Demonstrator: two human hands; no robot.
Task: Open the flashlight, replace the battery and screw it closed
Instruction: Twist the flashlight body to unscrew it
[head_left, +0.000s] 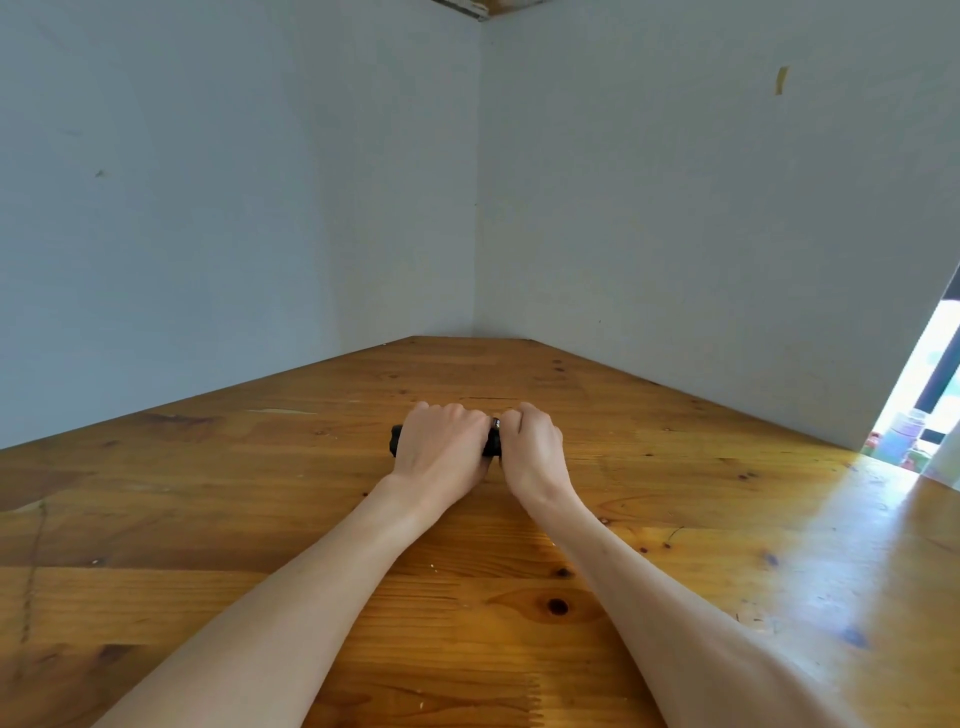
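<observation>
Just below the middle of the frame the black flashlight lies with its long axis left to right on the wooden table, the left hand curled shut around its barrel and the right hand closed over its right end, so any twist would turn about that horizontal axis.

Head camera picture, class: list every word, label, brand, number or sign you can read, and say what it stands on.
None can be read.
Black cylindrical flashlight: mostly covered by the left hand and right hand; no print shows.
Yellowish strip on the pale wall: no writing visible.
Wooden table: only grain and stains.
</observation>
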